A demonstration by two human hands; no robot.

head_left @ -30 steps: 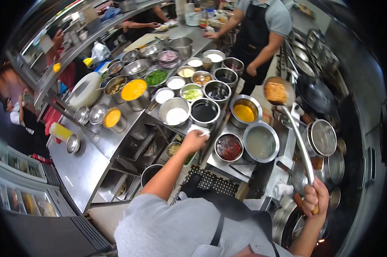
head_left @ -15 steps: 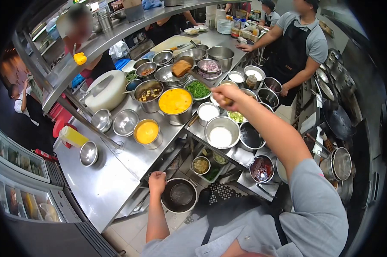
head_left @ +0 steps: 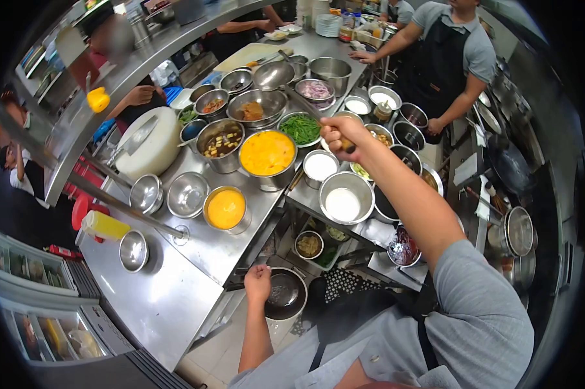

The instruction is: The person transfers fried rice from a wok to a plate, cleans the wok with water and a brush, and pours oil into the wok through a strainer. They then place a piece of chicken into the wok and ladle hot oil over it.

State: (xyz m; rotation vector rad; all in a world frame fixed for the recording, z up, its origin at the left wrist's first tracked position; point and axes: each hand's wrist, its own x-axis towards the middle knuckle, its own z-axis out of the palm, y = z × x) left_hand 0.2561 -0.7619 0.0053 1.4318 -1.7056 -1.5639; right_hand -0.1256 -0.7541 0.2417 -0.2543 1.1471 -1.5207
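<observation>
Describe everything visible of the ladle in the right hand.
The ladle is bare steel: a wide round bowl on a long thin handle. The right hand grips the handle's near end, fingers wrapped round it. It reaches over the counter, its bowl tilted above a steel bowl that holds a brown lump. It looks empty and seems to touch nothing else.

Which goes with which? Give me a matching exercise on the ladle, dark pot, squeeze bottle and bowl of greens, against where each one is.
Things:
1 ladle
2 dark pot
3 squeeze bottle
4 bowl of greens

Places:
A lying on the counter near a small steel bowl
B held in the right hand
C under the counter, left hand on its rim
D next to the big pot of yellow liquid

Pairs: 1-B, 2-C, 3-A, 4-D.
</observation>
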